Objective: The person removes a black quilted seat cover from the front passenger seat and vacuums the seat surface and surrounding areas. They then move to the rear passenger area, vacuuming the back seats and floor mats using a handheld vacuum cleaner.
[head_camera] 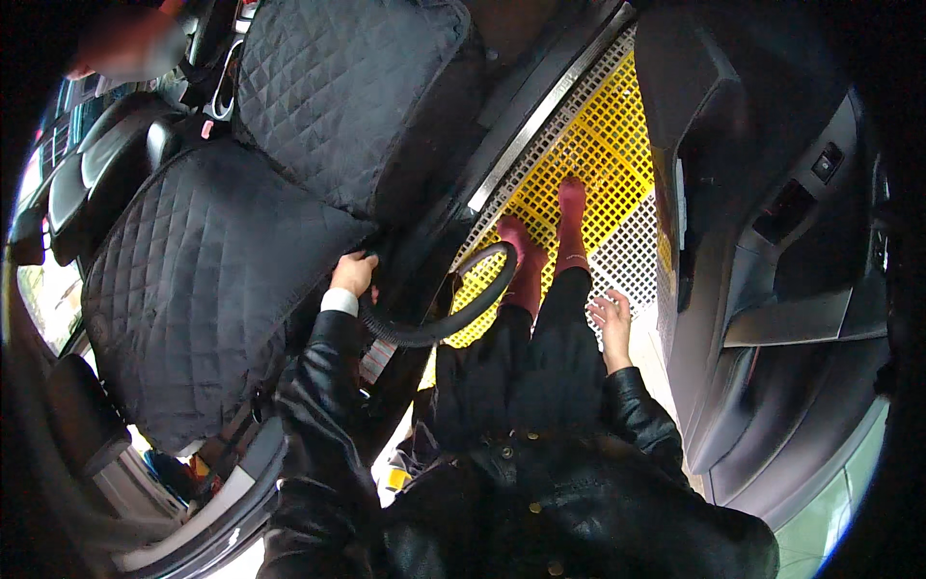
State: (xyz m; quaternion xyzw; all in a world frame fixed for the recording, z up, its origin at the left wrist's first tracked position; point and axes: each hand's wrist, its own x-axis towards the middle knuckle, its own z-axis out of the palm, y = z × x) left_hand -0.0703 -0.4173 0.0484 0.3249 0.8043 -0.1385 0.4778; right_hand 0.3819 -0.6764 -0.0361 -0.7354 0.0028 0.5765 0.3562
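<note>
My left hand (353, 273) is at the lower front corner of a black quilted seat cover on the backrest (195, 282), its fingers curled by the cover's edge; whether they grip the cover or the hose is hard to tell. A black ribbed vacuum hose (434, 329) runs from just beneath that hand and curves round to my legs. The quilted cover on the seat cushion (340, 87) lies beyond. My right hand (613, 326) hangs beside my right leg with its fingers loosely apart, holding nothing.
An opened car door (767, 239) stands on the right. The metal door sill (521, 145) runs diagonally past the seat. Under my feet is a yellow and white floor grating (608, 137). A seat belt buckle (207, 129) shows between the seats. Another person is at the upper left.
</note>
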